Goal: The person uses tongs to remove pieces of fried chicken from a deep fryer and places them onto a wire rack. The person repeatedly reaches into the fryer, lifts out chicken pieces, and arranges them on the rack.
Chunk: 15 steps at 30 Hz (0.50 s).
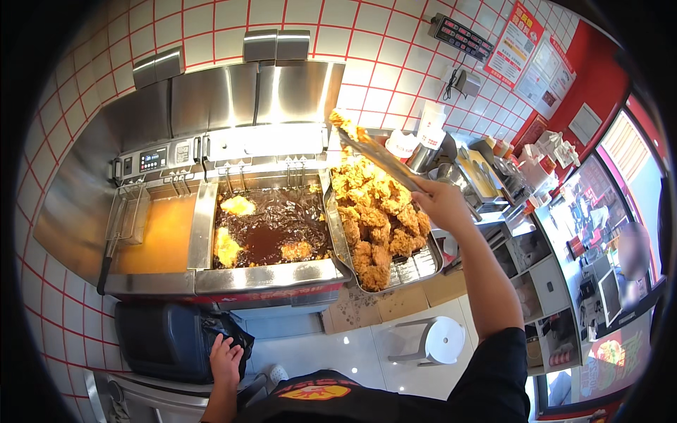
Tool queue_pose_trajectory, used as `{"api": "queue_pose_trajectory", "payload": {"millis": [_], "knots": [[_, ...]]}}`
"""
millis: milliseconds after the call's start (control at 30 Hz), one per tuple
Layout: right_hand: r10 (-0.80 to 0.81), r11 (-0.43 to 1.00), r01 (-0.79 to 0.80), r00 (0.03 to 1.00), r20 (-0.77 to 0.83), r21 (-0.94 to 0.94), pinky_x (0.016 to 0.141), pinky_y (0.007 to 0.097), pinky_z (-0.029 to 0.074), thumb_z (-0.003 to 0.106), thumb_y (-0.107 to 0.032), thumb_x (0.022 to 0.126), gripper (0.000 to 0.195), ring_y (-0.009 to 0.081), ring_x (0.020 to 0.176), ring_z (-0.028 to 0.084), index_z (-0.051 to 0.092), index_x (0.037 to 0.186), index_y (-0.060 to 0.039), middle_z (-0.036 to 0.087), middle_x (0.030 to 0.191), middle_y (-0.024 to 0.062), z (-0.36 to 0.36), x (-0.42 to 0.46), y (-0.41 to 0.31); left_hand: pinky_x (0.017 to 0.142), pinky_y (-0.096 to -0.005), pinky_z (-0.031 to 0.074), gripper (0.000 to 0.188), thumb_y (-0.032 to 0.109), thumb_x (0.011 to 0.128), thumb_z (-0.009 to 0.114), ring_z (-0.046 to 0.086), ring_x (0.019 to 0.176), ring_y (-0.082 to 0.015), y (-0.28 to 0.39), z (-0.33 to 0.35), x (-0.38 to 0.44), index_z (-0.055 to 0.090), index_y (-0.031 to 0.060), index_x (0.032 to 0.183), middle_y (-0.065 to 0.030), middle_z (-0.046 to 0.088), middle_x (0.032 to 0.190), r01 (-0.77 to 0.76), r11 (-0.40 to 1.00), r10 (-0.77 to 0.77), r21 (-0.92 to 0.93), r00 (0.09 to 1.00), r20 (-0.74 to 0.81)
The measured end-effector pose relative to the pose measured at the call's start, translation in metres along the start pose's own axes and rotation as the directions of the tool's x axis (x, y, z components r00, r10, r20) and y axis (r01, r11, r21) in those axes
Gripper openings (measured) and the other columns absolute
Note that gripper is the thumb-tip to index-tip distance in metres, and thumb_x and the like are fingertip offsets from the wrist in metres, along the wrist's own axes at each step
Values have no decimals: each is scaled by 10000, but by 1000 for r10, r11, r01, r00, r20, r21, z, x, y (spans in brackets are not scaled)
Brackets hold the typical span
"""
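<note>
My right hand is closed around metal tongs, whose far end grips a piece of fried chicken above the back of a metal tray. Fried chicken pieces are heaped on the wire rack of that tray, right beside the fryer. In the fryer vat of dark oil, several battered pieces float at the left and front. Low at the left, my left hand holds nothing, its fingers apart, in front of a black plastic bag.
Left of the dark oil lies a vat of amber oil with a wire basket. A dark bin stands below. A white stool is on the floor; cups and containers crowd the right counter. A person is at far right.
</note>
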State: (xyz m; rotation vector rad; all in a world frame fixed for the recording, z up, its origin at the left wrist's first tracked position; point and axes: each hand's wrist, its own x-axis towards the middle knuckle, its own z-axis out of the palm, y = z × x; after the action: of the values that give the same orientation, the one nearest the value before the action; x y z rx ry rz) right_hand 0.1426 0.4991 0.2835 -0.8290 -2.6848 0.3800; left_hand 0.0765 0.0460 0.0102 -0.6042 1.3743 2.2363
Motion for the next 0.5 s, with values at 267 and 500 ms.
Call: {"api": "queue_pose_trajectory", "payload": {"millis": [267, 500], "knots": [[120, 985, -116, 993, 17, -127, 699, 348, 431, 552, -292, 743, 308, 258, 767, 572, 560, 1037, -199, 602, 802, 111, 7, 85, 61, 745, -351, 422, 461, 97, 795, 419, 483, 757, -187, -15, 0, 10, 295, 65, 1239, -107, 472, 1032, 21, 999, -24, -25, 991, -131], [314, 901, -353, 932, 180, 252, 457, 277, 413, 546, -251, 752, 288, 144, 544, 552, 578, 1026, -170, 576, 680, 68, 67, 128, 121, 742, -346, 416, 470, 92, 788, 422, 476, 762, -187, -18, -7, 20, 297, 82, 1241, -87, 468, 1029, 46, 998, -53, -32, 970, -235]]}}
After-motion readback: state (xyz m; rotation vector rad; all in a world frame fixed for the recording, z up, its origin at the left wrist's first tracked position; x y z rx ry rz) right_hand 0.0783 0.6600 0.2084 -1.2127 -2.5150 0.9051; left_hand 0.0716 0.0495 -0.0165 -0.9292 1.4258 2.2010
